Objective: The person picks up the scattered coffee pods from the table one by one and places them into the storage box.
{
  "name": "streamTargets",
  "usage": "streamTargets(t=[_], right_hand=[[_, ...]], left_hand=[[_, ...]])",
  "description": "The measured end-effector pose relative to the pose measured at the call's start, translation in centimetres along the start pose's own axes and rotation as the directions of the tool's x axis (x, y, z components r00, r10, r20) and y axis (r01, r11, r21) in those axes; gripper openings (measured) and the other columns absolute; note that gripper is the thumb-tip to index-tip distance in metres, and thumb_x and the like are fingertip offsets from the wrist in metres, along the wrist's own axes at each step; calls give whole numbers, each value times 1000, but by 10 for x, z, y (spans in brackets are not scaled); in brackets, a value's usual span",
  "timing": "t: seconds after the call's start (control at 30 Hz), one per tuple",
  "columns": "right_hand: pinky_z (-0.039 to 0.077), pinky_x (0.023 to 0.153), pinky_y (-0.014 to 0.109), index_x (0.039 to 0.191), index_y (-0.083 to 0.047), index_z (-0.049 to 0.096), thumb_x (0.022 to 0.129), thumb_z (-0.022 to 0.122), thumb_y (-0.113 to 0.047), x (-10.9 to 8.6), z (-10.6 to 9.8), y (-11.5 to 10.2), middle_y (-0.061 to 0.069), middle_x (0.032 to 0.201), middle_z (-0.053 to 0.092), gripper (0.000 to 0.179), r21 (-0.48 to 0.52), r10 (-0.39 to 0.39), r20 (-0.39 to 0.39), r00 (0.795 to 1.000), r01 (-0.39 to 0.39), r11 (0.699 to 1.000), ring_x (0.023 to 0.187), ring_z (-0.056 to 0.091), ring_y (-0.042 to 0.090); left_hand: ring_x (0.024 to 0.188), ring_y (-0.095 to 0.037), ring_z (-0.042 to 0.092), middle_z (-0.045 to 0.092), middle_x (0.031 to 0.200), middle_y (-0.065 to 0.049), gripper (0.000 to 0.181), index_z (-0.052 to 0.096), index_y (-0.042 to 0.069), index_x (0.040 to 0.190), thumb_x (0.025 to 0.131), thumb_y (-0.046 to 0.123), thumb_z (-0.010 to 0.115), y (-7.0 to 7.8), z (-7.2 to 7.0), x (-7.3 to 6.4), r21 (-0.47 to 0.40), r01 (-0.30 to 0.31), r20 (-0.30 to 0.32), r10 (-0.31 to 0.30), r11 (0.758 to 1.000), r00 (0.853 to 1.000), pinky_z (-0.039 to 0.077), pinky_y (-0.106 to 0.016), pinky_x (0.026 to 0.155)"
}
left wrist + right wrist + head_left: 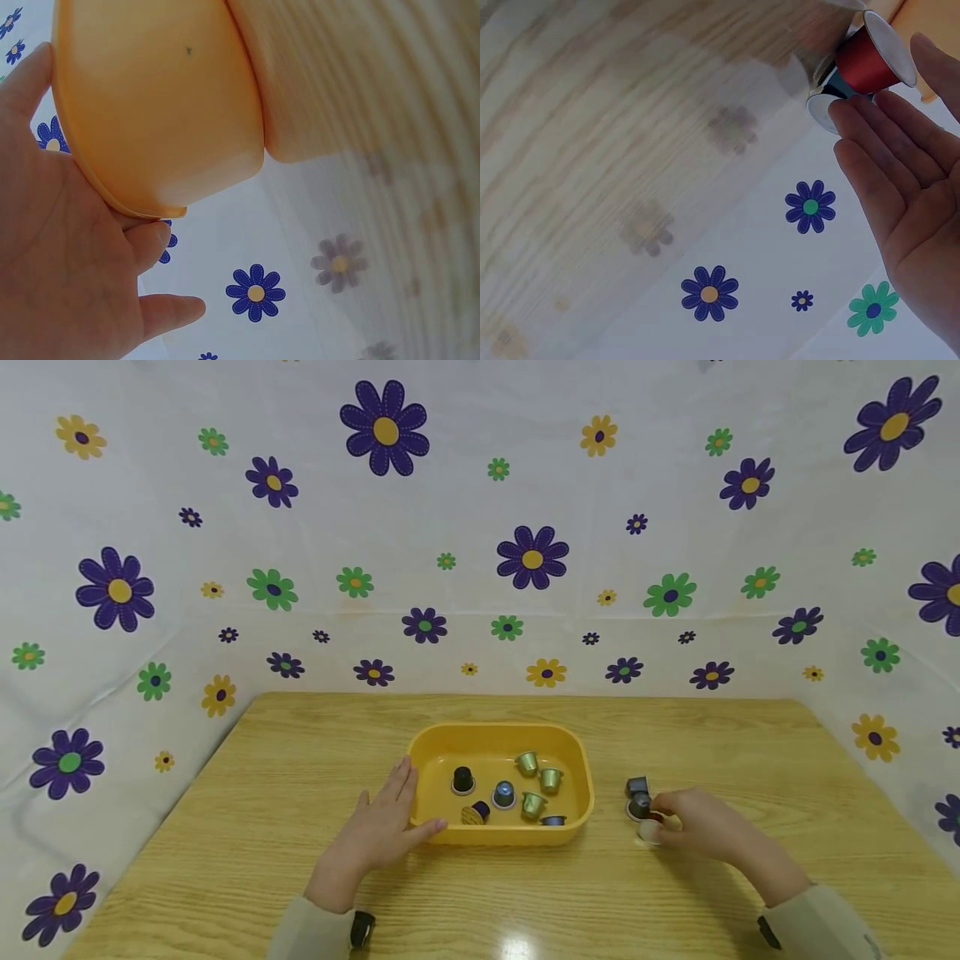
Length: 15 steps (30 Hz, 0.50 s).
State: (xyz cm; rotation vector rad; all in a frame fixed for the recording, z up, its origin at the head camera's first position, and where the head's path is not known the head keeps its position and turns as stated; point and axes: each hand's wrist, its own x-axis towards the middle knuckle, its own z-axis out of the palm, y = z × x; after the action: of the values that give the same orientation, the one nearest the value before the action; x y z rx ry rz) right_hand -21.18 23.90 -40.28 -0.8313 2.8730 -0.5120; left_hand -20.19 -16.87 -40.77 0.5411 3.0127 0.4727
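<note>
My left hand (378,827) rests at the left end of a yellow plastic bin (502,837), fingers extended along its side and thumb at the front rim. In the left wrist view the fingers lie spread against the bin's rim (94,184). To the right of the bin, my right hand (701,827) pinches a red coffee capsule (864,66) between thumb and fingertips, its pale lid turned toward the thumb. Right beside it on the table are a dark grey capsule (639,807) and another dark capsule (637,786).
Inside the bin lie several capsules: a black one (462,779), a blue one (504,793), green ones (533,806) and one with a yellow lid (473,815). The wooden table (315,760) is bordered by a flowered white sheet (450,510).
</note>
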Motion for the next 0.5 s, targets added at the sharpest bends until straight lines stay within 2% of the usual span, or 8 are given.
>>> streamTargets(t=[0.17,0.5], right_hand=[[47,68,37,86,-8,62,77,69,-18,2,2,1,-2,83,61,15,-2,7,10,1000,-7,1000,79,58,20],[48,67,33,89,-3,62,76,69,-12,6,6,4,2,84,63,17,17,-1,29,1000,1,1000,78,60,19]], left_hand=[[131,-31,10,6,145,-18,87,17,-7,138,85,57,43,0,0,0,9,5,3,-5,1000,1000,16,-63,94],[132,-31,10,5,145,-17,89,16,-7,138,84,59,42,1,0,-1,-10,9,12,-9,1000,1000,14,-63,94]])
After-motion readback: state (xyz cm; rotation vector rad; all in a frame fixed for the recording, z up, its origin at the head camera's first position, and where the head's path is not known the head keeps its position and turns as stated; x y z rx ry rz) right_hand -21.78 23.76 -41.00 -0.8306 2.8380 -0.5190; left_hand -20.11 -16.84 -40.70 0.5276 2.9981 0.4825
